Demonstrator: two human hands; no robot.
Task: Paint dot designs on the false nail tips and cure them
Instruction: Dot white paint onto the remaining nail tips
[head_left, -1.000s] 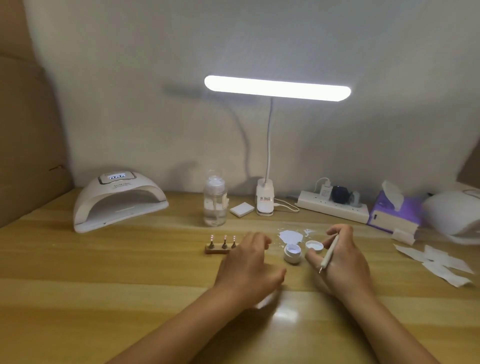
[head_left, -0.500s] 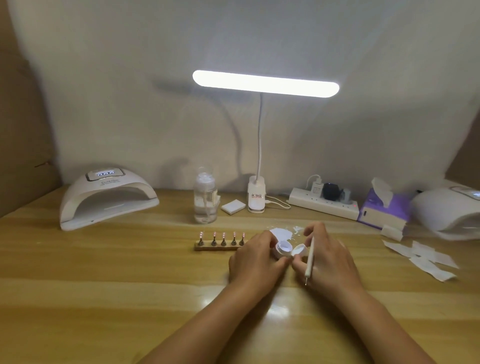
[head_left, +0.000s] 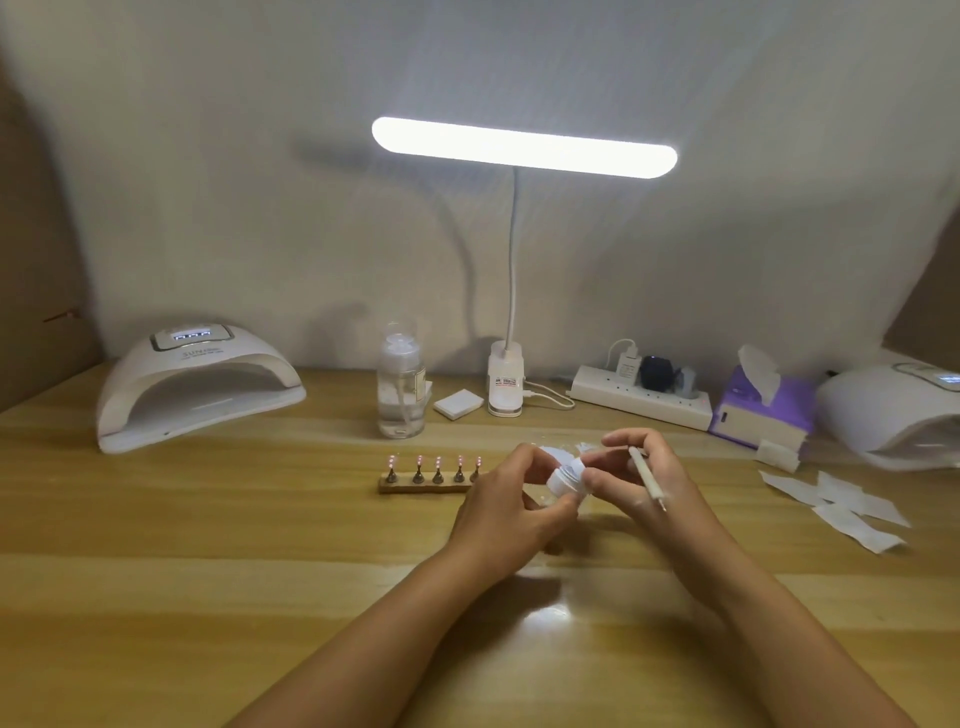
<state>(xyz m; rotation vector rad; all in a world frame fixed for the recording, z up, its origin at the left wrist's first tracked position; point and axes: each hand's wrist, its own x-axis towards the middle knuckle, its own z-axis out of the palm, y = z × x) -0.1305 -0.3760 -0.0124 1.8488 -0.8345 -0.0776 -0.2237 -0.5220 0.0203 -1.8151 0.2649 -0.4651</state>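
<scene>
Several pink nail tips (head_left: 437, 462) stand on metal pegs in a wooden holder (head_left: 423, 486) at the table's middle. Just right of it my left hand (head_left: 511, 506) grips a small white gel pot (head_left: 563, 480), lifted off the table. My right hand (head_left: 641, 480) holds the pot's white lid (head_left: 589, 460) at the pot's mouth with thumb and forefinger, and keeps a thin white dotting pen (head_left: 647, 478) tucked between its fingers, tip pointing toward me. A white curing lamp (head_left: 200, 387) sits at the back left.
Along the back stand a clear pump bottle (head_left: 400, 387), a white pad (head_left: 457, 404), a clip desk lamp (head_left: 506, 387), a power strip (head_left: 641, 397), a purple tissue box (head_left: 761, 410) and a second curing lamp (head_left: 898, 410). White wipes (head_left: 847, 501) lie at the right.
My left hand moved from beside the holder to the pot and lifted it. My right hand brought the lid onto the pot. The camera shifted, showing more of the holder.
</scene>
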